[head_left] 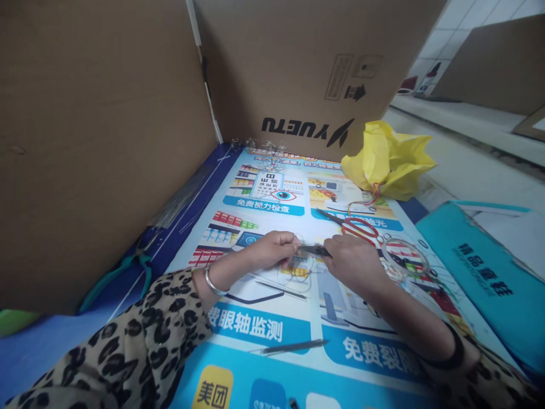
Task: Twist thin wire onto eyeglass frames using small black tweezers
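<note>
Taking the poster [315, 267] as our landmark, teal-handled pliers [138, 258] lie left of it. Above its middle, our left hand [276, 250] pinches thin wire [303, 267]; our right hand [353, 261] grips dark pliers [314, 250] that meet the wire. Orange-handled scissors [360, 226] and yellow paper [385, 159] sit toward its upper right.
</note>
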Motion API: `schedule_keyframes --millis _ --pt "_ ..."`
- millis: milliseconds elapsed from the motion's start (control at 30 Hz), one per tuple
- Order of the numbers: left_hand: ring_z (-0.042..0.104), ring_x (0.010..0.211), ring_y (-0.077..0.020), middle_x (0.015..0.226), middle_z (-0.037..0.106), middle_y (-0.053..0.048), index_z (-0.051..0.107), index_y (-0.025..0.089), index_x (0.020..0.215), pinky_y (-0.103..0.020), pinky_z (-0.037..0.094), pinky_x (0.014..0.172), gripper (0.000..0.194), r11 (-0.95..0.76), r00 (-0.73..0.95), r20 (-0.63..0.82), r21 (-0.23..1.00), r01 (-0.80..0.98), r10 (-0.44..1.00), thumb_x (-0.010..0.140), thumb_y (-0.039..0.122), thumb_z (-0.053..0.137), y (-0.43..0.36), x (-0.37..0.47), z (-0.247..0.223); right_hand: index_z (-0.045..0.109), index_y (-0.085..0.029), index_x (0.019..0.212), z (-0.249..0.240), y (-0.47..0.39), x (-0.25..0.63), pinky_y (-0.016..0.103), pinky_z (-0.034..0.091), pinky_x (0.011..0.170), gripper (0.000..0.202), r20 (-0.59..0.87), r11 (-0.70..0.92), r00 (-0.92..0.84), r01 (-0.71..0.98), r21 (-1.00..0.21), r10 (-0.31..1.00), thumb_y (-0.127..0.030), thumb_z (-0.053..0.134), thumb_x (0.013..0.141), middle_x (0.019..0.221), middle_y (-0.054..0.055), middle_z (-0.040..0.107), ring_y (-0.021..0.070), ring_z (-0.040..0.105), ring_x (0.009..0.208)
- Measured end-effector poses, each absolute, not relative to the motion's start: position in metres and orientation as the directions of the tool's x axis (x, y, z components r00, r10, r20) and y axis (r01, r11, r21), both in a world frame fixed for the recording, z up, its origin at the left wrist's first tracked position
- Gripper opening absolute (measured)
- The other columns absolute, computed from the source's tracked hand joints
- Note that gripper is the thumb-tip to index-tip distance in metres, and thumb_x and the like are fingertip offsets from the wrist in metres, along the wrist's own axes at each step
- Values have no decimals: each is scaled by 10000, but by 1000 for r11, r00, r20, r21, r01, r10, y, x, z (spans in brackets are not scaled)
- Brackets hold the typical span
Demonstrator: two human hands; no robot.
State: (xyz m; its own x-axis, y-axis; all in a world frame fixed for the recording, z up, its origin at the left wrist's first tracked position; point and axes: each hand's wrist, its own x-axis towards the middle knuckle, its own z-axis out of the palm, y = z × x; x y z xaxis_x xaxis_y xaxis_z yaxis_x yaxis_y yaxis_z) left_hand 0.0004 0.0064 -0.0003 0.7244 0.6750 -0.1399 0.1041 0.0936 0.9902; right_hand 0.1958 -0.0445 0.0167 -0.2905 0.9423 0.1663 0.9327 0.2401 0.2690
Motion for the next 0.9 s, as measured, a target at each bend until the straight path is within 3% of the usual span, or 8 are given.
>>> schedule_keyframes --millis 333,700,900 --pt "365 340 -46 426 485 55 479 164 699 -169 256 397 70 130 705 -199 980 151 681 749 211 467 3 1 5 613 -193 755 17 -44 196 262 236 540 187 109 215 -249 942 256 962 -308 469 787 761 48 643 163 553 685" --pt "455 414 -66 479 493 33 486 153 707 -180 300 445 216 165 642 -133 986 10 755 761 354 540 8 1 -7 597 -159 679 7 -34 215 291 277 691 247 442 298 -399 912 282 804 -277 433 821 700 67 575 175 466 730" --pt "467 429 -66 475 492 36 490 152 705 -174 319 457 216 134 587 -114 991 10 802 759 356 538 10 1 -8 604 -152 709 4 -26 225 292 280 698 212 446 235 -324 941 243 834 -267 450 799 737 77 583 191 468 784"
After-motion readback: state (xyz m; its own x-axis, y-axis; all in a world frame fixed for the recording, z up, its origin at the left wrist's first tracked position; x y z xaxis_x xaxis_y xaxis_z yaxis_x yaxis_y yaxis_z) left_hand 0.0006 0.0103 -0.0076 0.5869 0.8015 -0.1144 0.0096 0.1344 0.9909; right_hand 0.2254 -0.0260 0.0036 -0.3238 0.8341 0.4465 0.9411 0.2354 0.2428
